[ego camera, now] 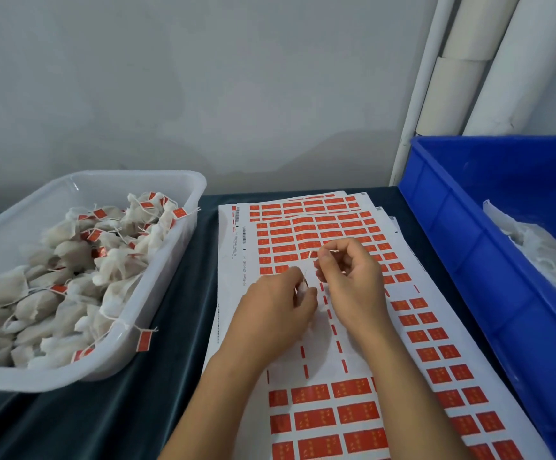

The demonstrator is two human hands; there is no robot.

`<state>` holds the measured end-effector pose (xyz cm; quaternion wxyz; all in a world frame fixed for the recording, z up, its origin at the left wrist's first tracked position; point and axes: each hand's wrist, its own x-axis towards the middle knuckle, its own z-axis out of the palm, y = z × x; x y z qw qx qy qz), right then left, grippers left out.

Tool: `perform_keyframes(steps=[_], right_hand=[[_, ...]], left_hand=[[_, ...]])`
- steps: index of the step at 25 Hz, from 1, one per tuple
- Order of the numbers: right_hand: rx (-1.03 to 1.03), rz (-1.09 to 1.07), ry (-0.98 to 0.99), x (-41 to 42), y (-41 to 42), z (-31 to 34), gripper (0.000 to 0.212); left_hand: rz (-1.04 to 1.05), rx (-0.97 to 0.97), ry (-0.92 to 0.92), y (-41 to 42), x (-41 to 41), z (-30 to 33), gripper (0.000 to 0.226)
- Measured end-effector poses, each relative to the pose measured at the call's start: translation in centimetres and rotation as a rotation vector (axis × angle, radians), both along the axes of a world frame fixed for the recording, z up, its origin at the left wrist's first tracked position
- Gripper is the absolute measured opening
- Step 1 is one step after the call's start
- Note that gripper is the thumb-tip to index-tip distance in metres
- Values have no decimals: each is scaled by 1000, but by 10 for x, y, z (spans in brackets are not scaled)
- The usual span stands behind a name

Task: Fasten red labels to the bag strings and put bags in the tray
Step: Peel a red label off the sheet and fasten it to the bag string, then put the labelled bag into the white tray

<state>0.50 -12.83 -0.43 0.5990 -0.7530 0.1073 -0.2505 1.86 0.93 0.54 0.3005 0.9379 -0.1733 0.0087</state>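
Your left hand (278, 302) grips a small white bag (302, 288) over the label sheet (352, 346); your right hand (352, 277) pinches its string (313, 253) near the free end. Bag looks light, soft, crushable, so hold it at the gathered neck. String is thin and limp: keep it taut. Labels are probably tacky, so handle them by the edges. The tray (170, 234) at left holds finished bags.

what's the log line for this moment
left hand holds bag | right hand pinches string | over label sheets | tray holds labelled bags | step: labelling
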Motion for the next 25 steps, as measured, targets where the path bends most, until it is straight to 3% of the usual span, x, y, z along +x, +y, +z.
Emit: perform_keyframes(steps=[5,12,17,20,22,25], right_hand=[[-150,269,7,-11,24,18,4],[-304,534,-29,-20,80,48,26],[-151,734,-101,-12,126,74,46],[-48,808,-89,-4,156,79,49],[-172,778,-81,-3,172,77,45],[-407,601,-118,-6,185,69,37]], left_hand=[[63,-31,28,34,-12,20,19],[188,5,-218,98,-24,75,24],[299,-14,-355,137,-35,103,22],[432,159,-428,158,-39,111,15],[471,363,-355,166,-44,110,8],[469,549,-166,165,-49,103,23]])
